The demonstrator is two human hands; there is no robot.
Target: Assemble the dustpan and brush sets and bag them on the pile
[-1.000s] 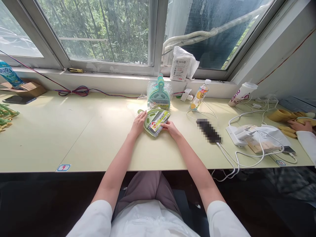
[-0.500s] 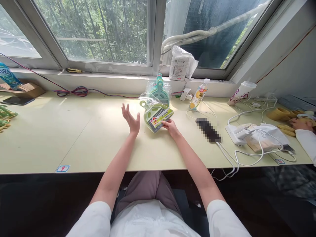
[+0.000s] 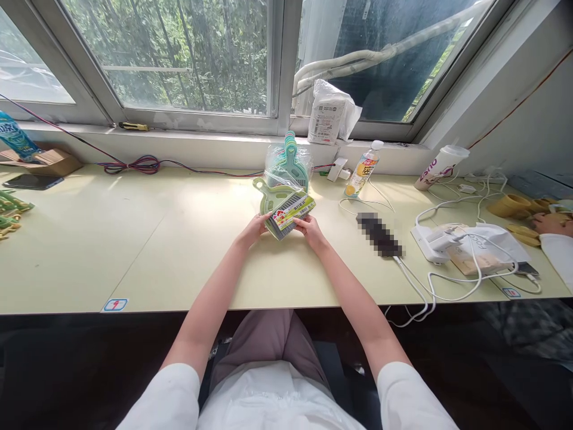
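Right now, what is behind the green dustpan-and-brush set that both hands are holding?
Behind the green dustpan-and-brush set is a stack of teal dustpans in clear plastic wrap. The held set hides the stack's lower front, so I cannot see that part.

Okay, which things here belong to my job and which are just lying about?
Likely the job:
green dustpan and labelled brush, in hand
teal dustpans behind

Seemingly just lying about:
drink bottle
lidded cup
wrapped parcel
coiled cable
power strip

Light-green dustpan (image 3: 269, 193) — grey bristles (image 3: 282, 231), yellow-green label (image 3: 293, 213), teal dustpans (image 3: 290, 164), pale-yellow table (image 3: 179, 257), white cup (image 3: 444, 166) — purple lettering (image 3: 432, 169)
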